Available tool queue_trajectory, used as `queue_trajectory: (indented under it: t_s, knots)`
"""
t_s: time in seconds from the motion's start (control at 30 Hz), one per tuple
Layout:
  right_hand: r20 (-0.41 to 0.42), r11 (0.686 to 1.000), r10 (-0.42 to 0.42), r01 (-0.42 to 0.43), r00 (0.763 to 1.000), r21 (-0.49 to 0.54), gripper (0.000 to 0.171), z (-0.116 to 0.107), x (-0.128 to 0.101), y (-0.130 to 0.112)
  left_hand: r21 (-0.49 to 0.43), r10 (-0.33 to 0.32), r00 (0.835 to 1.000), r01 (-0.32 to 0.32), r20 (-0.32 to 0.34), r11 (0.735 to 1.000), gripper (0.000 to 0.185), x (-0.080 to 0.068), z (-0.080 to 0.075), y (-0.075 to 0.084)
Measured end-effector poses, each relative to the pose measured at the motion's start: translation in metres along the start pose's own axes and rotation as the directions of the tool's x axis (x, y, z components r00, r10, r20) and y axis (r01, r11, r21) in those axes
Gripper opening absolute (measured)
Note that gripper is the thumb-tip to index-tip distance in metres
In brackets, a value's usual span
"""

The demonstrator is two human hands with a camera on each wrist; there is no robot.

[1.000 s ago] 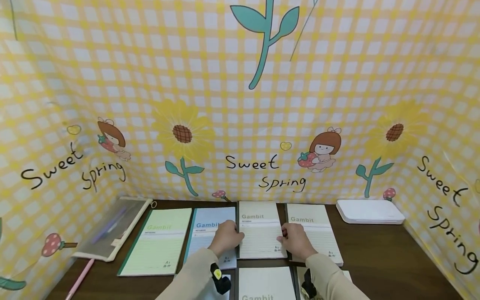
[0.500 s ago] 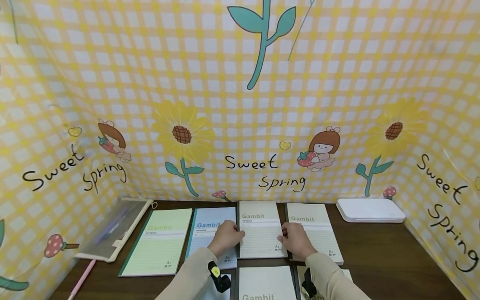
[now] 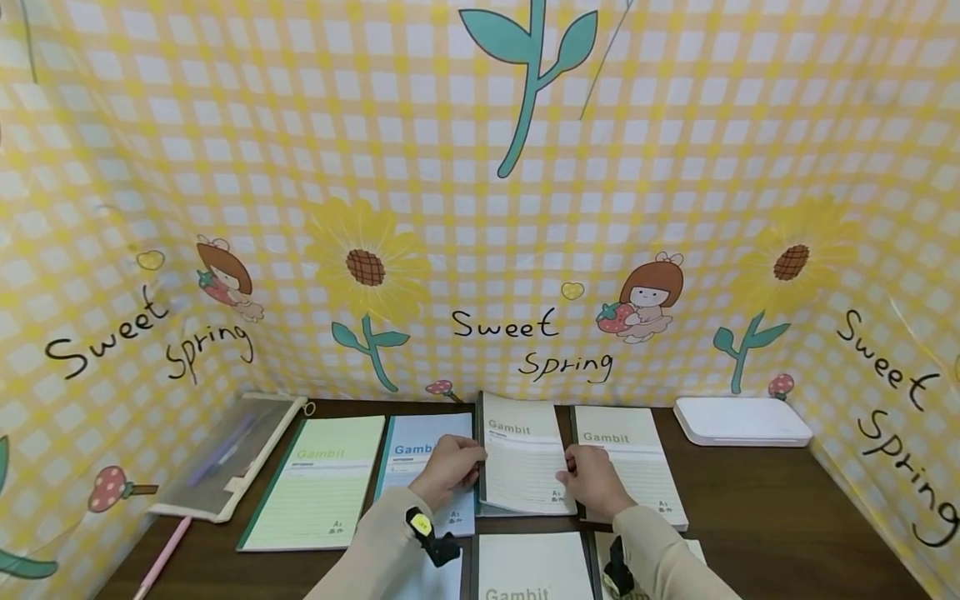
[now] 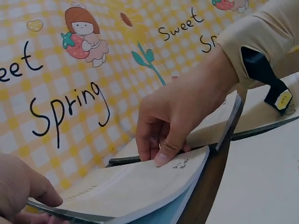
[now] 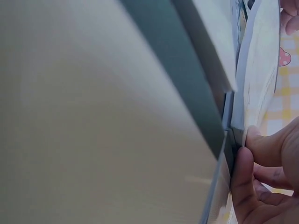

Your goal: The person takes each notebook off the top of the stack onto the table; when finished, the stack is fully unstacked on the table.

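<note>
A cream "Gambit" notebook (image 3: 525, 454) in the back row is held between both hands, its spine side raised. My left hand (image 3: 450, 468) pinches its left, dark-bound edge, thumb on the cover. On the opposite edge my right hand (image 3: 597, 483) has thumb and fingertips gripping near the corner; the right wrist view shows this pinch of the right hand (image 5: 266, 172) up close. Beneath the raised notebook, a bluish surface (image 4: 180, 205) shows in the left wrist view. A blue notebook (image 3: 393, 479) lies partly under my left hand, and another cream notebook (image 3: 637, 467) under my right.
Further left lie a green notebook (image 3: 311, 483), a mesh zip pouch (image 3: 225, 467) and a pink pen (image 3: 163, 558). More notebooks, among them a cream one (image 3: 532, 567), lie in front. A white flat case (image 3: 742, 423) sits back right, against the checked cloth (image 3: 480, 233).
The left side of the cream notebook has risen and its top edge tilts up. My left hand has lifted slightly with it; my right hand stays at the right edge.
</note>
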State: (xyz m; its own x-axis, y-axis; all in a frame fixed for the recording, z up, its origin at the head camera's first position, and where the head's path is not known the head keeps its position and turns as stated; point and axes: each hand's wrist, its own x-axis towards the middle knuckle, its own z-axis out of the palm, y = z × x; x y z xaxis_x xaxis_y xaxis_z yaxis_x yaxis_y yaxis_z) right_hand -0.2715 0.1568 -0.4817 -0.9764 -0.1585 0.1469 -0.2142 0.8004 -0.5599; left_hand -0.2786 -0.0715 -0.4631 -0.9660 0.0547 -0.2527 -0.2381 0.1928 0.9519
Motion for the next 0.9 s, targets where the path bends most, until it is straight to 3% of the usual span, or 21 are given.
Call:
queue_trajectory:
  t_s: [0.23,0.43,0.57,0.73,0.9]
  knots:
    - [0.027,1.0,0.0,-0.001,1.0,0.015,0.011,0.001,0.002,-0.003,0.039,0.056,0.995,-0.059,0.08,0.998,0.039,-0.001,0.002,-0.004]
    - [0.023,0.999,-0.018,0.018,1.0,0.031,0.01,0.0,0.001,0.0,0.004,0.034,0.992,-0.035,0.122,0.999,0.047,0.0,-0.001,-0.002]
    - [0.039,0.999,-0.026,0.024,0.999,0.047,0.014,-0.001,0.002,0.002,-0.025,0.035,0.993,-0.033,0.114,0.999,0.048,-0.004,-0.008,0.002]
    - [0.035,1.0,-0.001,0.0,0.999,0.027,0.02,-0.003,0.004,-0.001,-0.055,0.081,0.992,-0.076,0.101,0.996,0.031,-0.014,-0.034,0.008]
    - [0.045,1.0,0.007,-0.008,0.999,0.015,0.022,-0.002,0.005,-0.003,-0.115,0.065,0.992,-0.052,0.108,0.992,0.033,-0.047,-0.081,0.005]
